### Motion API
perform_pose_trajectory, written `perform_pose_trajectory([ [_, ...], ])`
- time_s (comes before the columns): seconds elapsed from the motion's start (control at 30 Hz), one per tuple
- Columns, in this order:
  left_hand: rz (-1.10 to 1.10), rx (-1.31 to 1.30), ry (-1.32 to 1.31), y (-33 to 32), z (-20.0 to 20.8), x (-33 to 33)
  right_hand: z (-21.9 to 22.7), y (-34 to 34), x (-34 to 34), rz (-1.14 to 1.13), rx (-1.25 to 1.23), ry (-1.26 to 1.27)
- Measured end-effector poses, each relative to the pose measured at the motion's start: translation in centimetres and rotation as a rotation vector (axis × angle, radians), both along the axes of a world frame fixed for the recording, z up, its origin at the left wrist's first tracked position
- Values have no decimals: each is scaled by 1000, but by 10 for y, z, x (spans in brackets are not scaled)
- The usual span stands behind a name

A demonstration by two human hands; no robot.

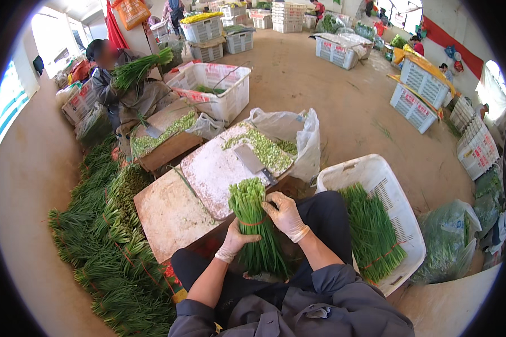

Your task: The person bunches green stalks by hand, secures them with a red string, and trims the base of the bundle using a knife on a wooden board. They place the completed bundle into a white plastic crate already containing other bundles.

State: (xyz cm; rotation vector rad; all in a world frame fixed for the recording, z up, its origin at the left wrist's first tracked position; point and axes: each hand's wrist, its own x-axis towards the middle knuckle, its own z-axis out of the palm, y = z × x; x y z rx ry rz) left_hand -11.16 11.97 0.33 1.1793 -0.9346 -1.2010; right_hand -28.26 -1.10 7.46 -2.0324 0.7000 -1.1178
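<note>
1. Your dark jacket (343, 312) is nearest, its sleeves reaching toward both hands.
2. Your gloved left hand (237, 240) is clamped on the lower left side of the green stalk bundle (247, 202), by its red band (254, 222).
3. Your gloved right hand (287, 215) touches the bundle's right side with bent fingers; you cannot tell whether they close on it.
4. The bundle stands between your hands, pale cut ends up, leaves hanging below.
5. Ahead and left of your hands is the bench (166, 209) with a whitish board (211, 168); a cleaver (249, 159) lies on it beside chopped pieces (271, 153).
6. Right of your right hand, a white basket (403, 205) holds banded greens (371, 233).
7. Left of your left hand, more bundles (109, 241) lie heaped.
</note>
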Motion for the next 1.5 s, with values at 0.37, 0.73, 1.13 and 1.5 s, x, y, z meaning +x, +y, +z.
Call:
perform_pose_trajectory([
  [0.37,-62,-20,73,1,16,5,152,-59,25,52,237,-252],
  [0.73,166,-9,195,-14,-9,18,253,-232,44,-391,-484,-490],
  [1.13,263,19,-24,-9,21,11,-100,-9,21,394,602,-85],
  [1.5,244,-82,-221,-20,9,-6,-81,40,28,268,776,-277],
])
